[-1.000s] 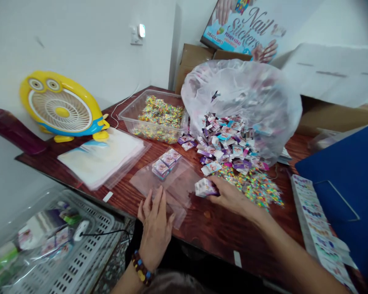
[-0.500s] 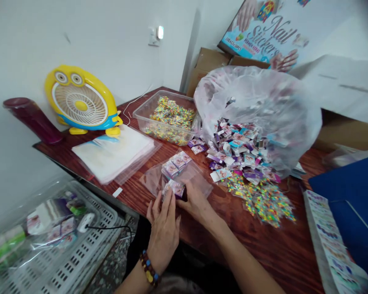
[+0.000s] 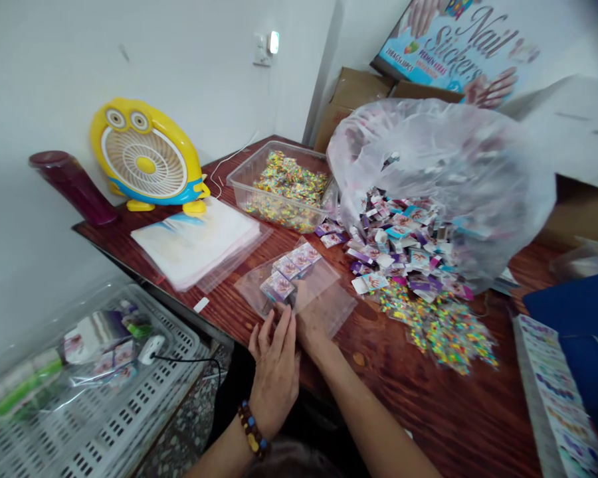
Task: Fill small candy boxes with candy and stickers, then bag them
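A clear plastic bag (image 3: pixel 323 302) lies flat on the wooden table (image 3: pixel 428 405) in front of me, with a row of small purple-and-white packets (image 3: pixel 295 262) inside it. My right hand (image 3: pixel 313 323) reaches into the bag's mouth, its fingers closed beside a further stack of packets (image 3: pixel 278 286), seen through the plastic. My left hand (image 3: pixel 275 362), with a bead bracelet at the wrist, lies with fingers stretched flat on the bag's near edge, touching the right hand.
A big clear sack (image 3: pixel 443 166) spills many small packets (image 3: pixel 403 245) and colourful sprinkle sachets (image 3: pixel 443 332). A clear tub (image 3: pixel 284 189), a stack of empty bags (image 3: pixel 199 242), a yellow fan (image 3: pixel 147 159) and a dark bottle (image 3: pixel 74 186) stand behind. White crate (image 3: pixel 99 398) at left, blue folder (image 3: pixel 578 318) at right.
My right hand carried a stack of packets from beside the pile leftward and slid it into the clear bag. My left hand stayed on the bag's near edge. The view drifted left.
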Tool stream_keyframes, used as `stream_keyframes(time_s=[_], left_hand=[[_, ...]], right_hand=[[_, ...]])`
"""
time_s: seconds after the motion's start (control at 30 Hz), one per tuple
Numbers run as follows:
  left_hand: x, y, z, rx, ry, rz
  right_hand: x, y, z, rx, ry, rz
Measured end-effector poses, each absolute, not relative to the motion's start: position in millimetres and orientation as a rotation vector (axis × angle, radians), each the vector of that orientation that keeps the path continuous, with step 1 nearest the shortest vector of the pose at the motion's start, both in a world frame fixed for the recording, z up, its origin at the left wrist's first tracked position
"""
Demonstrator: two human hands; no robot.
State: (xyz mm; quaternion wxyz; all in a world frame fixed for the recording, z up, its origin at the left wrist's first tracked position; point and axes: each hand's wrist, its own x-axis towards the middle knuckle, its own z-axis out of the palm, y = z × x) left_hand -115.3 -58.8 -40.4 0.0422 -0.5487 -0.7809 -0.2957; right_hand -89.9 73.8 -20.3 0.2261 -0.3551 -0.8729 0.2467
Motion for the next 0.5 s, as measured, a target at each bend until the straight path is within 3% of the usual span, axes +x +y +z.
stream_keyframes(time_s=[0.2, 0.5], left_hand=[[-114.7, -58.9, -39.1, -1.676, -2.396, -0.928], [-113.8, -59.7, -41.1, -1.662, -2.384, -0.953]], right_hand=[[-86.8, 71.6, -24.4, -1.090, -2.405, 0.577], [-108.5, 80.5, -20.2, -1.206, -2.369, 0.729]])
